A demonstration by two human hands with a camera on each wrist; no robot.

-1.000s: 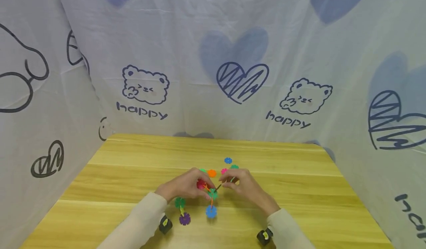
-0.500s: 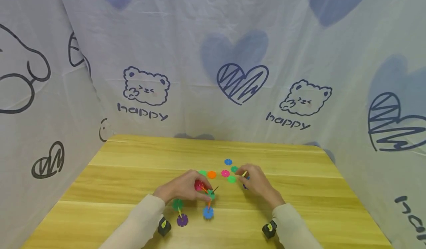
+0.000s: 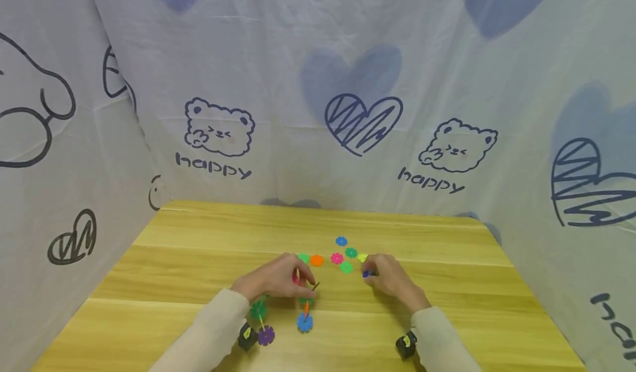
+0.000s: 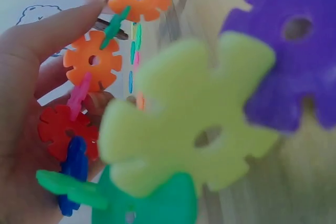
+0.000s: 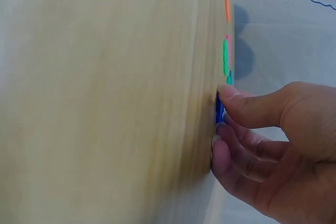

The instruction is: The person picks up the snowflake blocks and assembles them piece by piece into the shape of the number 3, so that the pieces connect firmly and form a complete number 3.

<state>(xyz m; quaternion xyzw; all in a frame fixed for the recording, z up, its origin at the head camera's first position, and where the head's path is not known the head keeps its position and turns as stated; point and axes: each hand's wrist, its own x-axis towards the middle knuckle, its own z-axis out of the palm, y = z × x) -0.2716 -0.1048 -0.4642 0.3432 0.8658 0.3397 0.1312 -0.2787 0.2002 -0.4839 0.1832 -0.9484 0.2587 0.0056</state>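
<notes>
My left hand (image 3: 280, 275) grips a chain of notched plastic snowflake discs, slotted edge to edge. In the left wrist view an orange disc (image 4: 92, 60), a red disc (image 4: 63, 129) and a pale yellow disc (image 4: 163, 124) belong to it, with a purple disc (image 4: 294, 72) at one end. A light blue disc (image 3: 305, 323) hangs at the chain's other visible end, and a dark disc shows edge-on by the thumb. To the right, my right hand (image 3: 392, 277) pinches a dark blue snowflake disc (image 5: 219, 107) at the tabletop between thumb and fingers. Its fingers partly hide it.
Loose discs lie on the wooden table (image 3: 199, 228) beyond the hands: an orange disc (image 3: 316, 260), a pink disc (image 3: 337, 258), a blue disc (image 3: 340, 241), a yellow disc (image 3: 363, 258) and several green ones. A printed cloth (image 3: 288, 157) hangs behind the table.
My right hand has left the chain and moved right to the dark blue disc, now pinched. The left hand stays about in place, while the chain's hanging ends have shifted slightly left and nearer.
</notes>
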